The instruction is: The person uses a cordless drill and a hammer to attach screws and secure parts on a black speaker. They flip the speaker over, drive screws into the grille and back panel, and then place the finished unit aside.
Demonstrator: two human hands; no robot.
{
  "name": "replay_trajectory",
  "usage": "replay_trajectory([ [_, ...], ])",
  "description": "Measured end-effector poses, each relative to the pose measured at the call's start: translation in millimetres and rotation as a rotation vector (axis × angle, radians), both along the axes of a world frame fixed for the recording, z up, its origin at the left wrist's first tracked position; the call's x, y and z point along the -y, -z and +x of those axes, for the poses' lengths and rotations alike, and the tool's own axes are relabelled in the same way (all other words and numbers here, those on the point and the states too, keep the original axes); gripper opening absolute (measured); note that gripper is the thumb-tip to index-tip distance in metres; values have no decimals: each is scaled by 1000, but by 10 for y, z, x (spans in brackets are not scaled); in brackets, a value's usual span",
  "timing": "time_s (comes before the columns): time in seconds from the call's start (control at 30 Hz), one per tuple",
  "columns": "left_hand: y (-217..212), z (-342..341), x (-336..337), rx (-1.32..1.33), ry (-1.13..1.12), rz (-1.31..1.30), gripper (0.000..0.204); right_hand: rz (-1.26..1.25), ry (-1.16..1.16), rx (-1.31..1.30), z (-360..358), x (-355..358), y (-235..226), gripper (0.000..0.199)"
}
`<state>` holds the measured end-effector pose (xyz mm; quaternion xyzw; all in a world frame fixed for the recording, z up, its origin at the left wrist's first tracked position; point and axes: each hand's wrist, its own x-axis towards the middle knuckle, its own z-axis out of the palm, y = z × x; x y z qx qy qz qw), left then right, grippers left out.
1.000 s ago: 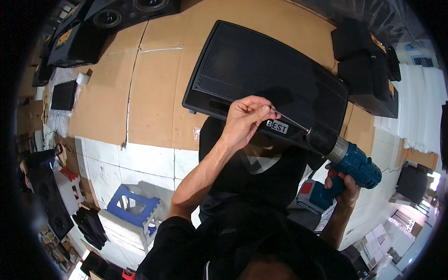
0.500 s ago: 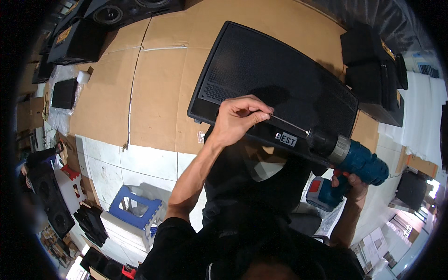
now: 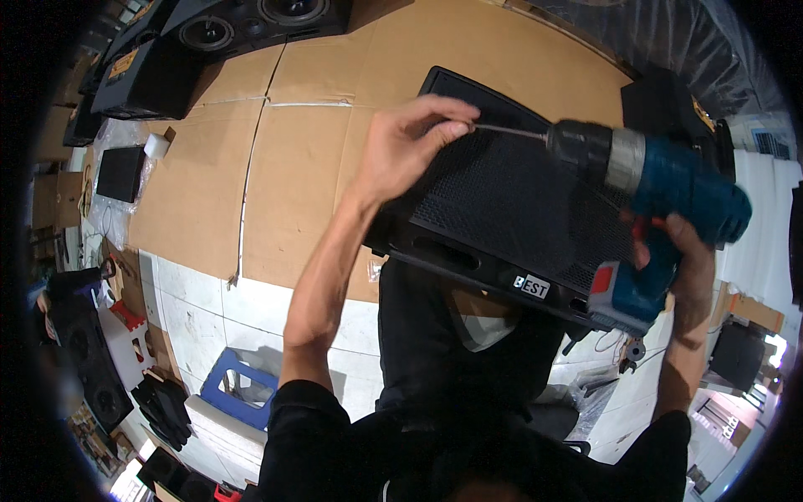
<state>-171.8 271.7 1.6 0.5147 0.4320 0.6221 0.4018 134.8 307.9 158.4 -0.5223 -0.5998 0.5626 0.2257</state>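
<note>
My right hand (image 3: 691, 255) grips a teal cordless drill (image 3: 682, 180) by its handle, a finger at the red trigger. From its black chuck a long thin driver bit (image 3: 512, 131) points left. The thumb and fingers of my left hand (image 3: 401, 149) pinch at the bit's far end; whether a small screw sits there is too fine to tell. Both hands and the drill are above a black loudspeaker (image 3: 502, 197) with a mesh grille, lying grille up in front of me. A small label (image 3: 531, 287) is on its near edge.
Brown cardboard (image 3: 309, 167) covers the work surface. Black speaker cabinets stand at the far left (image 3: 146, 84) and far right (image 3: 661, 105). A blue step stool (image 3: 238, 389) stands on the white tiled floor at lower left. Pliers (image 3: 633, 355) lie near the speaker's right side.
Both hands have moved up the picture with the drill and bit, from the speaker's near edge to over its grille. The speaker appears lower and turned slightly in view.
</note>
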Motion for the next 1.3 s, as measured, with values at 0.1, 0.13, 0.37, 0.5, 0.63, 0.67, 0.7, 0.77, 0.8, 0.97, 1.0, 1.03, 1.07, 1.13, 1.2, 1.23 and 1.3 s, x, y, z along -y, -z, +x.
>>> replay_trajectory([
  [0.1,-69,-181,-310,-348,28,6,22,140,-40,249,-284,-253,-198,56],
  [0.13,-101,-223,-411,-491,27,11,23,180,-7,333,-377,-328,-221,57],
  [0.37,204,-601,-931,-687,3,7,23,293,-463,250,-1382,-823,-490,28],
  [0.5,285,-439,-1105,-730,10,-63,23,191,-507,430,-1592,-1090,-436,20],
  [0.63,604,-529,-1128,-630,19,-73,22,158,-561,491,-1761,-1088,-408,21],
  [0.67,613,-533,-1152,-613,25,-50,22,150,-557,509,-1757,-1101,-414,21],
  [0.7,628,-531,-1165,-596,29,-28,22,138,-525,502,-1763,-1094,-408,21],
  [0.77,649,-520,-1158,-643,13,-13,22,143,-549,441,-1744,-1136,-371,20],
  [0.8,652,-523,-1151,-668,4,-7,22,158,-604,387,-1731,-1178,-335,20],
  [0.97,714,-539,-1159,-665,5,-13,20,180,-557,494,-1812,-1162,-323,20],
  [1.0,692,-480,-1227,-644,22,5,20,191,-550,499,-1751,-1193,-346,21],
  [1.03,671,-411,-1289,-633,32,19,20,202,-541,506,-1694,-1208,-386,22],
  [1.07,721,-473,-1217,-635,9,-2,20,206,-547,519,-1771,-1179,-334,22],
  [1.13,811,-580,-1092,-654,-35,-44,21,213,-578,524,-1908,-1103,-254,24],
  [1.2,753,-521,-1118,-680,-41,-54,21,221,-605,505,-1827,-1116,-306,26],
  [1.23,742,-496,-1142,-665,-34,-31,21,221,-603,518,-1811,-1119,-324,26],
  [1.3,775,-543,-1082,-639,-48,-7,20,220,-604,572,-1922,-1077,-307,26],
])
